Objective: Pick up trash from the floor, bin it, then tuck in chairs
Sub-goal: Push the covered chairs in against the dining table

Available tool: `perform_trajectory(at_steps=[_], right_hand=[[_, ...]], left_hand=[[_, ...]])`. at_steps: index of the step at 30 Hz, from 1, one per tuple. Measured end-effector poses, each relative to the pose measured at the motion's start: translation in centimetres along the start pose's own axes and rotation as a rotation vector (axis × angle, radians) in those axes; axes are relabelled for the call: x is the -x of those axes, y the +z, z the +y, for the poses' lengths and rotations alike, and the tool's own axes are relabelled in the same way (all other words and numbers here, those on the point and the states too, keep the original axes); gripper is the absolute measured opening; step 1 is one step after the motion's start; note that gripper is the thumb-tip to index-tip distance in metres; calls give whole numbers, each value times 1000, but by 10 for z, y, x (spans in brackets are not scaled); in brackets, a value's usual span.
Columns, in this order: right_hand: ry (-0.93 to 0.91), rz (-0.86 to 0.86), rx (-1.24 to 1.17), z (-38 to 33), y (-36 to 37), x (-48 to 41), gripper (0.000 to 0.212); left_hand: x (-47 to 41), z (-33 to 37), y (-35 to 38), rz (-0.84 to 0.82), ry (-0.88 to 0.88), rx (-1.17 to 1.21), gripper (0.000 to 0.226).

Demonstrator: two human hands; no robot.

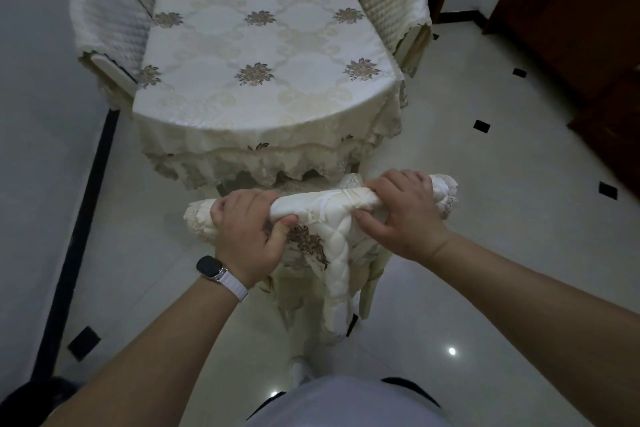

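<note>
Bare forearms reach forward to a cloth-covered chair [318, 210]. The left hand [247, 236], with a watch [209, 267] at its wrist, and the right hand [401, 215] both grip its top rail, fingers [228, 206] curled over it. The chair's seat meets the hanging cloth at the table [263, 45]'s near end.

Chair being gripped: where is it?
Head view, lower centre: the chair stands at the near end of the table, its covered top rail gripped by the left hand and right hand.
</note>
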State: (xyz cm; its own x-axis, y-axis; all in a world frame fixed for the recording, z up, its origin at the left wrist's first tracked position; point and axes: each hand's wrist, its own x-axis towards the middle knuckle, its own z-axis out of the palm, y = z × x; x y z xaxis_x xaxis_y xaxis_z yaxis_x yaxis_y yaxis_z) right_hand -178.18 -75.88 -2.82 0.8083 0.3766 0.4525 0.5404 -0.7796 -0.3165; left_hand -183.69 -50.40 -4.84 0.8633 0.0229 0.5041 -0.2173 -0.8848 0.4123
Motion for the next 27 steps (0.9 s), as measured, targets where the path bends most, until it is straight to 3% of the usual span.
perform_trajectory(at_steps=[11,27], right_hand=[[-93,94,-22,7,17,-15,38],[-184,-113,-65,98,5,-16,49]], left_hand=[[-3,-6,3,-10,-26,-47,43],[13,67,59,-4,-171,-129,48]])
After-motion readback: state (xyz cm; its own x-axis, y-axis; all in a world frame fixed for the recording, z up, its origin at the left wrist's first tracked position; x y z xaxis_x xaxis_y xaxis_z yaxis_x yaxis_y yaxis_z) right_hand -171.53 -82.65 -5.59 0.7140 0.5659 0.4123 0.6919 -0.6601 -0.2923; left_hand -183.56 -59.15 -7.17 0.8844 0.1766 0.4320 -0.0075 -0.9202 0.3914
